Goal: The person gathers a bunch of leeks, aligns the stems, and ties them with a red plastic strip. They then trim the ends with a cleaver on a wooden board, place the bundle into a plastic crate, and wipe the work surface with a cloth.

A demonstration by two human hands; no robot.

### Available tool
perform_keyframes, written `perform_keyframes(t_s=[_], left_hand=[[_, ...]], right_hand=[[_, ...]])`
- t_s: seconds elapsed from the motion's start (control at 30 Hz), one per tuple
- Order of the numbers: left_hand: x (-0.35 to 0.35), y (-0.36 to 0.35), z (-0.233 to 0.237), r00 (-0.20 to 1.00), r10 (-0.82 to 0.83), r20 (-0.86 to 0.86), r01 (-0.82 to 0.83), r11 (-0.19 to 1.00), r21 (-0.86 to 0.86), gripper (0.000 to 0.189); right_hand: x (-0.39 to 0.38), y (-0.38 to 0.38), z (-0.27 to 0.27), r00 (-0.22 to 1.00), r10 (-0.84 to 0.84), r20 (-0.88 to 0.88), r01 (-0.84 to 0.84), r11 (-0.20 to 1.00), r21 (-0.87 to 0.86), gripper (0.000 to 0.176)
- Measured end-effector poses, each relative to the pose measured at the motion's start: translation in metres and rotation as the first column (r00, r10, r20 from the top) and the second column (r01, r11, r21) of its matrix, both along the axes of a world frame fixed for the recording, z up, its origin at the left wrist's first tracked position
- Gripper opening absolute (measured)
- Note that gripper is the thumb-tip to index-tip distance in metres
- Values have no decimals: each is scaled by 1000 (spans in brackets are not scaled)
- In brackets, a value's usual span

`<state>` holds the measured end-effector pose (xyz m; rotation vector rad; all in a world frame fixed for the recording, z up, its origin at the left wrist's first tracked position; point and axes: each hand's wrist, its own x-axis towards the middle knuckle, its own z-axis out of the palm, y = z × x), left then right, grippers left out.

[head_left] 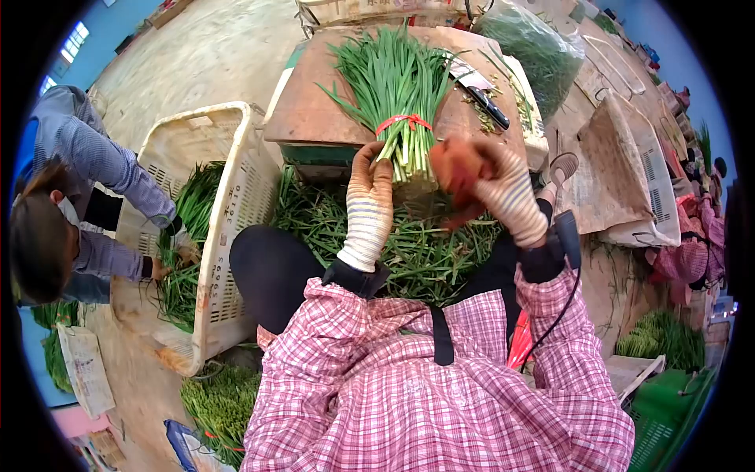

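Observation:
A bundle of green chives (405,90), tied with a red band (403,122), lies on the wooden board (311,102) with its pale cut ends toward me. My left hand (370,177), in a striped glove with tan fingers, is closed at the left side of the stems, below the band. To the right of the stem ends is my right hand (491,181), gloved and smeared by motion. Something orange-red shows at its fingers, too blurred to name. A knife (487,106) with a black handle rests right of the bundle, among small trimmings.
Loose green leaves (425,263) cover the floor between my knees. At left, a person (86,189) reaches into a white plastic crate (212,252) of greens. A clear bag of greens (531,59) stands at the upper right, near another crate (657,200). Tied bundles (220,405) lie lower left.

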<state>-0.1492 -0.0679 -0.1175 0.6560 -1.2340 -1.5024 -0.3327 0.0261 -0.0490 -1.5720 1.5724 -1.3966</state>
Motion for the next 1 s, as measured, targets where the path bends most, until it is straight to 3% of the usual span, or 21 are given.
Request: perform_keyframes(t_s=[0.03,0.13,0.17,0.23,0.3,0.33,0.37,0.43,0.47,0.5,0.57,0.6,0.63,0.67,0.73,0.77,0.83,0.87,0.9,0.97,1.0], left_hand=[[-1,0,2,999,2,40,-2,1000,-9,26],[-13,-1,-6,1000,9,-22,-10,999,-34,19],[-18,-1,-11,995,27,-93,-36,995,-97,19],[-15,3,-9,987,-2,-161,14,997,75,18],[-15,1,-4,993,-14,-113,30,989,146,18],[-11,1,-1,1000,-24,-10,25,990,139,18],[-8,2,6,995,-37,95,25,992,124,19],[-7,4,18,991,-19,134,-4,985,170,20],[-8,1,17,992,-23,126,-4,978,209,20],[-9,-1,16,993,-24,117,-6,969,248,19],[-12,-2,8,996,-25,-85,52,942,331,19],[-9,-3,3,991,-39,-125,82,927,366,19],[-7,-6,-3,985,-50,-166,113,910,399,19],[-5,-14,-16,997,-60,-51,75,918,391,23],[-3,-11,-12,999,-45,-19,48,945,325,26],[-2,-9,-6,999,-36,-7,36,957,289,29],[-4,-3,10,1000,-14,24,4,933,359,32],[-8,-4,2,999,7,37,-18,950,312,32],[-11,-5,-1,998,27,50,-40,964,264,32],[-14,-2,6,998,55,-32,-44,959,281,30],[-15,-2,7,997,68,-44,-49,942,332,29]], right_hand=[[-2,-5,13,991,-25,133,27,1000,-14,47],[14,-40,13,961,44,-274,-83,988,-131,43],[22,-48,9,912,65,-404,-145,974,-172,43],[29,-41,13,717,-48,-695,-232,924,-303,32],[14,-18,26,932,222,-287,-200,974,104,30],[0,-13,32,952,255,-172,-237,964,118,24],[-4,-6,36,977,77,197,-119,970,213,24],[-4,-21,41,999,-24,29,27,995,-94,28],[4,-27,42,995,-47,86,41,996,74,34],[22,-32,38,995,41,94,-41,999,-3,33],[24,-45,-4,954,172,-245,-188,981,-45,32],[34,-34,8,968,249,-37,-245,965,95,28],[29,-27,24,891,310,-330,-290,951,111,26],[22,-19,40,924,374,-85,-344,906,248,24],[6,-8,47,967,242,76,-251,955,160,22],[3,-5,56,919,123,373,-194,968,157,28],[-1,-21,54,972,25,236,-23,1000,-9,36],[2,-24,56,989,-17,149,-7,987,158,40],[14,-34,46,996,46,-76,-37,993,114,42],[22,-47,21,755,-42,-654,-75,986,-150,42],[31,-42,21,732,28,-680,-116,990,-83,41]])
